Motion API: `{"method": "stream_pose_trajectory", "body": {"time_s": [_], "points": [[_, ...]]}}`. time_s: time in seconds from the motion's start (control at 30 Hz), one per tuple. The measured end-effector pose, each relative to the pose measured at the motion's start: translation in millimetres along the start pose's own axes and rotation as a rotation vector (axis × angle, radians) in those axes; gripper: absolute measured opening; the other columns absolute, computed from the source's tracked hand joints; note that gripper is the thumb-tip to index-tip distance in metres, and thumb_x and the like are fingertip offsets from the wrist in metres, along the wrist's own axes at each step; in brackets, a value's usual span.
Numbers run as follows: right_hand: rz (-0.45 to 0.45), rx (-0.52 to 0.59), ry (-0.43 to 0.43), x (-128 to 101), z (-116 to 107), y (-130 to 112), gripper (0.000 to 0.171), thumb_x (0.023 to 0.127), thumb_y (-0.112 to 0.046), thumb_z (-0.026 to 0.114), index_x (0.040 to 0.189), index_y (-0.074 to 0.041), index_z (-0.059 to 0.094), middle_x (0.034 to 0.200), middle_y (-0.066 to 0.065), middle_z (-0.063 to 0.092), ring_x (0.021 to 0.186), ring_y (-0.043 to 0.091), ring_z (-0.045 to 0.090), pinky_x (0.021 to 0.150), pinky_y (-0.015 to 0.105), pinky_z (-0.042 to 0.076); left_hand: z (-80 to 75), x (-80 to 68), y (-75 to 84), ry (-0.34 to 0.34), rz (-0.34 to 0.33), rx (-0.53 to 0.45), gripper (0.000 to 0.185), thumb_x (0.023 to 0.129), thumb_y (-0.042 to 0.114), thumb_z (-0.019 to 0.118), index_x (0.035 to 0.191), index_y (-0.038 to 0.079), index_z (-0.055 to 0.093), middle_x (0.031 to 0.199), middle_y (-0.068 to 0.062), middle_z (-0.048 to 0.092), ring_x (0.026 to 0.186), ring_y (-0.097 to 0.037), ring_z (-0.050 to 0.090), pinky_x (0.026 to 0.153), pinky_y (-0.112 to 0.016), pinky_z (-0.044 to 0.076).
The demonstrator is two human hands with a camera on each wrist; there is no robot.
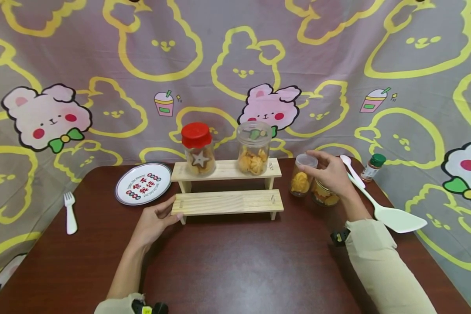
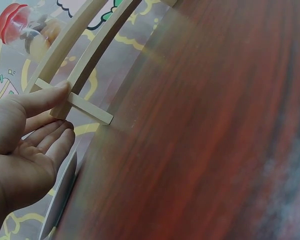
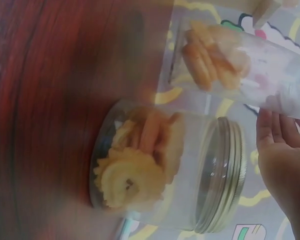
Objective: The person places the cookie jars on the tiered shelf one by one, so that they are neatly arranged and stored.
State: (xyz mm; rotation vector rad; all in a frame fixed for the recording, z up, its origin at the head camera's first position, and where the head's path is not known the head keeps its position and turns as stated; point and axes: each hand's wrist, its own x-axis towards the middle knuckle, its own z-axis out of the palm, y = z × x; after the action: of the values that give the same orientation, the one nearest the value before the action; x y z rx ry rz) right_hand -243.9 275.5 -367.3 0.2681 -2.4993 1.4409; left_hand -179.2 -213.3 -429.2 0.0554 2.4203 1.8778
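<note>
R hand [image 1: 329, 172] grips a tall, narrow, clear plastic-looking jar [image 1: 300, 183] of golden cookies, thumb & fingers round its top end. Jar's to the R of the rack, approx. upright, just beside a squat clear jar w/ a gold-coloured lid rim [image 1: 325, 196]; can't tell if its base touches the dark reddish-brown table [image 1: 235, 261]. Prob. light, stiff-walled & a bit slippery; cookies likely brittle, so no knocks. Best hold: upper wall, just under the lid, in case the lid's loose.

L hand [image 1: 153, 224] pinches the L end of the lower shelf of a pale 2-tier wooden rack [image 1: 223, 203]. Rack looks stiff, fairly light; could slide if bumped, esp. risky w/ 2 jars up top: a red-lidded clear jar [image 1: 199, 152] & a wide clear-lidded jar [image 1: 254, 152]. Shelf end's a sound spot to steady it; light, level pressure should do.
</note>
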Motion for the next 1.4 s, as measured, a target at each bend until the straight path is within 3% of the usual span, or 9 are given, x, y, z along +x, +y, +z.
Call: {"method": "stream_pose_trajectory", "body": {"time_s": [0.17, 0.4, 0.53, 0.93, 1.1, 1.4], "points": [[-0.024, 0.046, 0.028, -5.6, 3.5, -10.5, 0.062, 0.09, -0.031, 0.08, 0.141, -0.005, 0.059, 0.131, 0.015, 0.062, 0.091, 0.015, 0.06, 0.067, 0.018, 0.051, -0.5, -0.1, 1.4, 0.002, -0.001, 0.002, 0.068, 0.09, 0.009, 0.078, 0.149, -0.001, 0.046, 0.153, -0.013, 0.043, 0.141, -0.027, 0.038, 0.099, -0.016, 0.044], [-0.087, 0.095, 0.045, -13.1, 9.6, -23.1, 0.053, 0.089, -0.022, 0.081, 0.135, -0.005, 0.063, 0.101, 0.005, 0.067, 0.067, 0.015, 0.056, 0.053, 0.028, 0.052, -0.5, -0.5, 2.3, -0.003, 0.008, -0.006, 0.067, 0.09, 0.007, 0.077, 0.149, -0.003, 0.046, 0.154, -0.014, 0.042, 0.142, -0.028, 0.038, 0.099, -0.017, 0.044], [-0.107, 0.11, 0.025, -17.2, 12.7, -29.7, 0.049, 0.09, -0.017, 0.08, 0.133, -0.004, 0.064, 0.097, 0.004, 0.066, 0.07, 0.013, 0.057, 0.055, 0.025, 0.052, -0.2, 0.3, 1.2, -0.002, 0.005, -0.009, 0.067, 0.09, 0.007, 0.077, 0.149, -0.002, 0.046, 0.154, -0.014, 0.042, 0.141, -0.027, 0.038, 0.098, -0.016, 0.044], [-0.198, 0.246, -0.036, -22.1, 27.4, -35.0, 0.048, 0.086, 0.001, 0.079, 0.131, 0.005, 0.063, 0.111, 0.012, 0.068, 0.087, 0.012, 0.065, 0.067, 0.02, 0.056, -1.1, -0.8, 2.9, -0.006, 0.008, -0.007, 0.067, 0.091, 0.007, 0.077, 0.149, -0.002, 0.046, 0.154, -0.014, 0.042, 0.141, -0.027, 0.037, 0.099, -0.016, 0.043], [-0.22, 0.259, -0.083, -23.6, 33.7, -37.4, 0.047, 0.087, 0.003, 0.077, 0.132, 0.005, 0.062, 0.12, 0.015, 0.066, 0.09, 0.012, 0.064, 0.069, 0.02, 0.055, -0.3, -0.3, 2.1, -0.003, 0.0, -0.005, 0.067, 0.09, 0.008, 0.077, 0.149, -0.002, 0.046, 0.154, -0.014, 0.042, 0.142, -0.028, 0.037, 0.098, -0.015, 0.044], [-0.204, 0.327, -0.18, -26.2, 50.8, -46.0, 0.047, 0.09, -0.001, 0.074, 0.135, 0.001, 0.06, 0.118, 0.015, 0.064, 0.091, 0.016, 0.065, 0.071, 0.023, 0.056, -1.5, -0.2, 1.1, -0.008, -0.011, 0.001, 0.069, 0.09, 0.011, 0.078, 0.15, 0.0, 0.046, 0.154, -0.013, 0.043, 0.141, -0.027, 0.038, 0.099, -0.017, 0.043]]}}
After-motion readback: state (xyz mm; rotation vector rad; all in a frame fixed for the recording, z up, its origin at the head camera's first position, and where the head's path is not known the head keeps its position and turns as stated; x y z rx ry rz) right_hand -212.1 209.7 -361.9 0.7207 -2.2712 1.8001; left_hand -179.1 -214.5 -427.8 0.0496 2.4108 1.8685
